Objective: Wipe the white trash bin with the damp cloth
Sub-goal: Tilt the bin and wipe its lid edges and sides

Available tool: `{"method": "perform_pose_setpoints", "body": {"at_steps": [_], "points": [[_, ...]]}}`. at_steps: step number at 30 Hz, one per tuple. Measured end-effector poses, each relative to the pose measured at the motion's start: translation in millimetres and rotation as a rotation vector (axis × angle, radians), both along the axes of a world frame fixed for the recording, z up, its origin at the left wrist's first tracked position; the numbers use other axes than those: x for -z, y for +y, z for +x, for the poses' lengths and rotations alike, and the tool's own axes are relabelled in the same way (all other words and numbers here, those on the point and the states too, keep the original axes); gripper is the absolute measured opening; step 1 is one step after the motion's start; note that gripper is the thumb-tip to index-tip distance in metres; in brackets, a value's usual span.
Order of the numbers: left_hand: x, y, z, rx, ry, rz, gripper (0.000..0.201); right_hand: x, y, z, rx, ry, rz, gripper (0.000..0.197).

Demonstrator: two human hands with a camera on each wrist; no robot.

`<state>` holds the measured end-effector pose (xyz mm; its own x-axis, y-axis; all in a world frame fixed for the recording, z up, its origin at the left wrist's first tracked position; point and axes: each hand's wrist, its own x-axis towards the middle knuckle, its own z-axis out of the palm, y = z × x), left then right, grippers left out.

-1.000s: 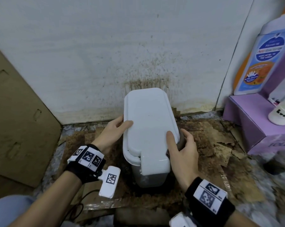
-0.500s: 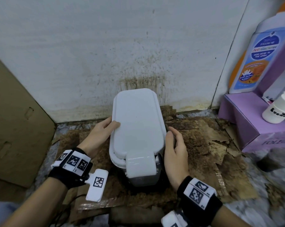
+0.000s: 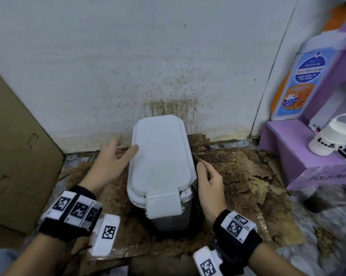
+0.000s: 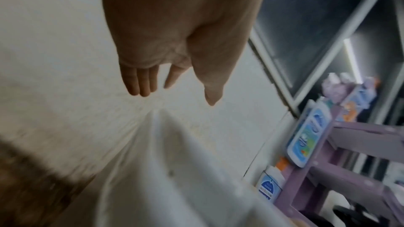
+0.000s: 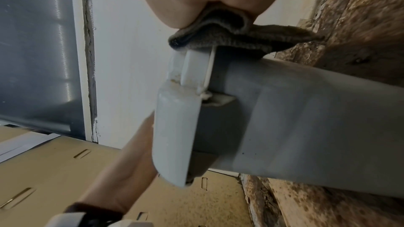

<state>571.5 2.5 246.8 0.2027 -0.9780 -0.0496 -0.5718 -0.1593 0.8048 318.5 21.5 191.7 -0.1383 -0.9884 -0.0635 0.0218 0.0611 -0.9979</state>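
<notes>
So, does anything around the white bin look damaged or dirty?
Yes. The wall behind the white trash bin carries brown splatter stains, densest just above the lid. The cardboard under the bin is stained brown, torn and flaking.

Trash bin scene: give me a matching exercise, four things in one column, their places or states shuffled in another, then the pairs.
1. left hand
2. right hand
3. white trash bin
4. white cup

A. on the purple box
B. lid closed, by the stained wall
C. fingers spread, holding nothing
D. holds the grey cloth

Pairs: 1-C, 2-D, 3-B, 4-A
</notes>
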Motion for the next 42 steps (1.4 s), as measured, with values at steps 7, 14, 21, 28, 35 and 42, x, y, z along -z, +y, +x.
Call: {"method": "perform_pose_setpoints", "body": {"at_steps": [7,14,21,28,35,42], "points": [[-15,31,-39,0.256,-0.248,-0.264,0.043,-5,1,11,-0.079,-0.015,-0.035,0.028],[0,38,-53,0.15,-0.301,-0.265,0.048,-5,-4,37,-0.26,-0.092,-0.053,0.03],[11,42,-33,0.107,-0.409,-0.297,0.044,-3,-14,48,-0.091,-0.266,0.012,0.03],[16,41,-15,0.09,-0.468,-0.328,0.042,15,3,84,-0.18,-0.116,-0.14,0.039],[26,38,-5,0.067,-0.373,-0.301,0.051,32,19,122,-0.339,0.164,-0.205,0.057],[25,40,-1,0.078,-0.392,-0.256,0.056,52,14,128,-0.282,0.213,-0.271,0.055]]}}
